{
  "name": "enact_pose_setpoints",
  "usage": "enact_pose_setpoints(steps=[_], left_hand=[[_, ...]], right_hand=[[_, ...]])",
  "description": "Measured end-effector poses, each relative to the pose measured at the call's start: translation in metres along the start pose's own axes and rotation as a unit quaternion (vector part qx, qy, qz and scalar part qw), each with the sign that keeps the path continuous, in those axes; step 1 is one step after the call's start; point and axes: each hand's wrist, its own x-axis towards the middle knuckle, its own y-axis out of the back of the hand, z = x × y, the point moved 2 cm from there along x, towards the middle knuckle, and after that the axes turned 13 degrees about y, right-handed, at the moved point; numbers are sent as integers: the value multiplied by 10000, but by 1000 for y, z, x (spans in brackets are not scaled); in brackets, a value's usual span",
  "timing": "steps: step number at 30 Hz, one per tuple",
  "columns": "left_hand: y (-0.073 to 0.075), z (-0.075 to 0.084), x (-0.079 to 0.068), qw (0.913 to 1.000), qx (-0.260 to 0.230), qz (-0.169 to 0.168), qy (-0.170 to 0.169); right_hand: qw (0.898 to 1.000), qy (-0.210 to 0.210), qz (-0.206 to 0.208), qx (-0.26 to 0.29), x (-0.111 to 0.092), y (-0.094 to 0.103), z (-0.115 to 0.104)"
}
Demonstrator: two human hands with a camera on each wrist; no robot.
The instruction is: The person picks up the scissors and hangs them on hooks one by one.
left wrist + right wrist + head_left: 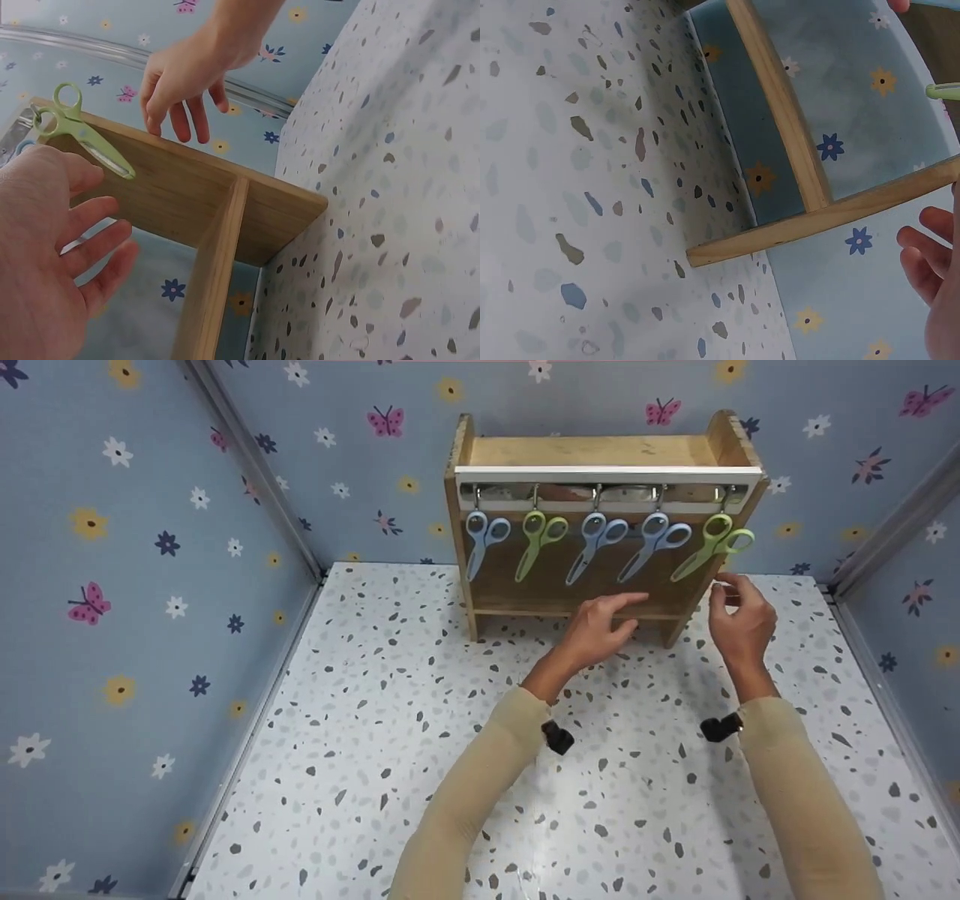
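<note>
Several scissors hang by their finger loops from hooks on a wooden rack (735, 442): two green and three light blue. The rightmost green scissors (709, 551) hang beside the rack's right side panel (187, 161). My left hand (600, 630) is in front of the rack's lower part, below the blue scissors (652, 546), with fingers extended and nothing held. By the outer side of the right panel is my right hand (741, 619), its fingers loosely bent and holding nothing. In the left wrist view its fingertips come close to the panel's edge; whether they touch, I cannot tell.
The rack stands on a white speckled tabletop (360, 735), near the back wall (390, 465) with flowers and butterflies. Patterned panels also rise at the left (135, 645) and right. A lower crossbar (780, 105) joins the rack's sides.
</note>
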Motion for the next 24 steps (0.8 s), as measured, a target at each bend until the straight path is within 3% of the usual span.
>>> enact_pose_setpoints(steps=[10, 24], left_hand=[[19, -14, -27, 9994, 321, -114, -27], [70, -36, -74, 9888, 1428, 323, -277]], right_hand=[[9996, 285, 25, -62, -9, 11, -2], [9914, 1135, -586, -292, -16, 25, -18]])
